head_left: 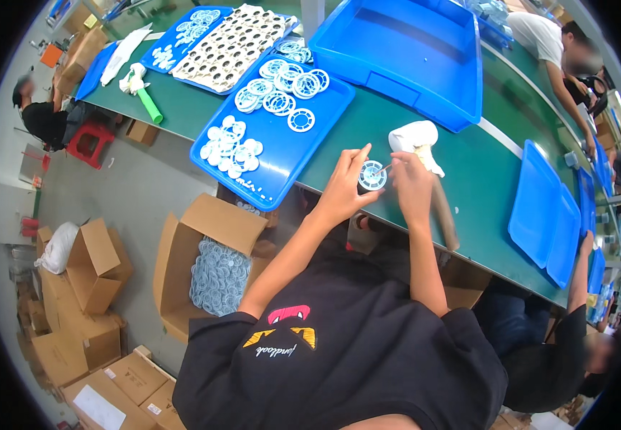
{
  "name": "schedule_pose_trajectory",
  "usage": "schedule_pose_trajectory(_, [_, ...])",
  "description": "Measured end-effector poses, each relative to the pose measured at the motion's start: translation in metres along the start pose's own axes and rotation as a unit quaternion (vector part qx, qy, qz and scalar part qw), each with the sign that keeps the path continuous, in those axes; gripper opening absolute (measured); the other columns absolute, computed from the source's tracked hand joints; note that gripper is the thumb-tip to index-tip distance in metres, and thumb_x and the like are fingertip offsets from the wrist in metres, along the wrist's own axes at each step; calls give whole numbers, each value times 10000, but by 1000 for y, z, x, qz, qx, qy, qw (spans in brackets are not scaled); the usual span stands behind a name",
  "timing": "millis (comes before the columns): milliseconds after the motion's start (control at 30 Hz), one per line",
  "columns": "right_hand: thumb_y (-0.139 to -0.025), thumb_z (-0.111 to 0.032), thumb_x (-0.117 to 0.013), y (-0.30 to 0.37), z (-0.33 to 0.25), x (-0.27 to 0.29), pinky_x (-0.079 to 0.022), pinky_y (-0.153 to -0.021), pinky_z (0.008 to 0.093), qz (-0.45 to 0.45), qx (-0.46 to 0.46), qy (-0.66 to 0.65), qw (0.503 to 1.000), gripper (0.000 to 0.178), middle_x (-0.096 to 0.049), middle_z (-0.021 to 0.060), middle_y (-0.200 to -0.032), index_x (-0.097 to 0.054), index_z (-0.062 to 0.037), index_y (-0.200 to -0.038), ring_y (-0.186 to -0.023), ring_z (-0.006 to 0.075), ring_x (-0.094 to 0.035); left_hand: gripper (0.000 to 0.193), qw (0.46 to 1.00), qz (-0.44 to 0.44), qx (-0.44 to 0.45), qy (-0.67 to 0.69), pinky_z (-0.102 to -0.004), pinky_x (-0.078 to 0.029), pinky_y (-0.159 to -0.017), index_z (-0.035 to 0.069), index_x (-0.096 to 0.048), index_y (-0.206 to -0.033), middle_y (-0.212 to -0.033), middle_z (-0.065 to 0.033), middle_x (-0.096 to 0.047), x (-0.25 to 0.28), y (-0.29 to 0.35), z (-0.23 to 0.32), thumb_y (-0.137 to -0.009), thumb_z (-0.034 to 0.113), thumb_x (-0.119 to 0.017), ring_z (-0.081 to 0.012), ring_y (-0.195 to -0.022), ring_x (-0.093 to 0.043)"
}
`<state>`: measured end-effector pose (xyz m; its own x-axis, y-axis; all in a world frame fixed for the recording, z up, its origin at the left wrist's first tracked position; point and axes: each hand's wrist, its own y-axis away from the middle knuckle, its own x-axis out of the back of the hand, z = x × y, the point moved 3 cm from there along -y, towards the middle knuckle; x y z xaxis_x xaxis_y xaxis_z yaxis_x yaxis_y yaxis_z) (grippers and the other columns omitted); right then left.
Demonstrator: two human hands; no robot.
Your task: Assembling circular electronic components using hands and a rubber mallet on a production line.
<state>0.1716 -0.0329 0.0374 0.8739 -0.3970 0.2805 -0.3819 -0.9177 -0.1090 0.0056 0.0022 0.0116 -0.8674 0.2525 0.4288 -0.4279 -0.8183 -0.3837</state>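
Note:
Between the thumb and fingers of my left hand [343, 188] is a round part with a pale blue spoked ring [372, 175] on its face, held above the table's near edge. My right hand [412, 185] is closed on a thin reddish stick [382, 170], its tip at the ring's middle. Just beyond my right hand lies a mallet [414, 136], its head wrapped in white cloth, its wooden handle pointing toward me. Left of my hands a blue tray [310, 150] bears pale blue spoked rings [302, 120] and a pile of small white discs [230, 147].
A large empty blue bin [396, 89] stands beyond my hands. Farther left are a tray of dark-holed pale parts [228, 46] and a green-handled tool [150, 106]. Blue trays [540, 208] lie rightward, near other people. An open carton [210, 215] of pale rings stands below left.

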Motion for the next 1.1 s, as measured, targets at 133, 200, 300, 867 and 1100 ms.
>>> schedule_pose_trajectory(133, [-1035, -115, -637, -1, -6, -3, -454, -601, 248, 13, -5, 7, 1000, 150, -657, 2, -764, -715, -22, -1123, -674, 58, -577, 952, 1000, 1, 4, 1, -428, -493, -1040, 18, -409, -1573, -1352, -172, -503, 2, 6, -1, -769, 176, -893, -331, -1250, -577])
schedule_pose_trajectory(200, [-1029, -117, -643, -4, -11, -1, -467, -604, 268, 20, -4, 16, 1000, 152, -665, 19, -749, -717, -20, -1121, -665, 77, -590, 946, 1000, 5, -5, 3, -424, -490, -1044, 27, -417, -1570, -1347, -173, -506, 3, 5, 1, -765, 172, -893, -330, -1245, -578])
schedule_pose_trajectory(300, [-1015, -105, -647, -7, -1, -2, -473, -598, 318, 32, 54, 101, 993, 138, -662, 62, -716, -715, -20, -1100, -637, 131, -611, 942, 1000, 2, 4, 7, -427, -488, -1044, 38, -423, -1568, -1344, -175, -508, 5, 4, 4, -762, 172, -892, -334, -1244, -580])
schedule_pose_trajectory(867, [-958, -60, -699, -7, -78, -42, -465, -632, 298, -54, 201, 124, 970, 190, -604, 59, -813, -694, 11, -1134, -676, 130, -559, 852, 990, 96, -8, -103, -497, -438, -1058, -26, -426, -1508, -1410, -226, -523, -5, 3, -1, -833, 286, -841, -422, -1290, -519])
schedule_pose_trajectory(1100, [-894, -94, -690, -11, -101, -187, -574, -863, 478, -284, 371, 245, 850, 401, -641, 152, -1244, -649, -91, -1293, -1029, 368, -698, 741, 991, 128, -20, -31, -498, -380, -1166, 7, -535, -1387, -1446, -209, -517, -13, 7, -22, -801, 334, -848, -403, -1339, -490])
